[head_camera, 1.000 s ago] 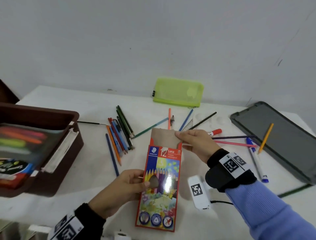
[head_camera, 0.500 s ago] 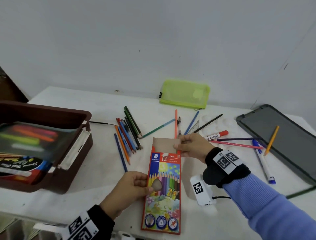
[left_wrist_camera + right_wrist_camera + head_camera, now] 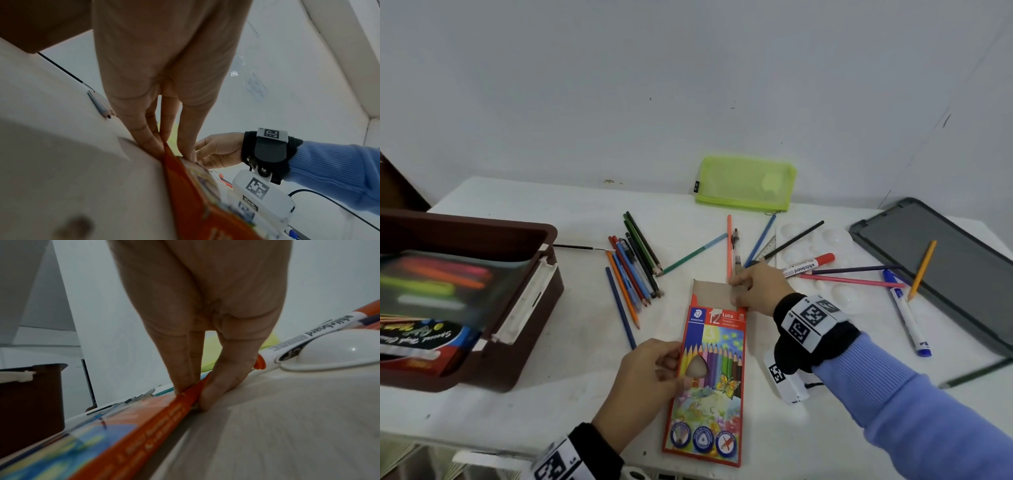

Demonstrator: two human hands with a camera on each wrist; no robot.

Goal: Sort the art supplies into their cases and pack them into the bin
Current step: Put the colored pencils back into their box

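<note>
On the far left the brown bin (image 3: pixel 530 308) already holds a clear marker case, well apart from the work in hand. Right of it, a bundle of loose coloured pencils (image 3: pixel 635 267) lies on the white table (image 3: pixel 551 394), still unsorted. The left hand (image 3: pixel 643 380) pinches the left edge of the Staedtler pencil box (image 3: pixel 710 377), thumb on the printed face. The box lies flat in front of the person, its brown flap (image 3: pixel 714 291) open at the far end. The right hand (image 3: pixel 756 287) grips the box's far right corner beside that flap.

The likely trouble is, I judge, the thin card: a squeeze at the mouth may flatten the opening, so pencils jam or slide out past the loose flap. The red whiteboard marker (image 3: pixel 808 265) and white palette (image 3: pixel 822 246) sit just beside the right hand and could be knocked.

The head view alone shows the open flap and the scattered supplies. The left wrist view shows its fingers (image 3: pixel 144 129) pressed together along the box edge. The right wrist view shows thumb and fingers (image 3: pixel 185 369) clamping the orange side, hidden from above.
</note>
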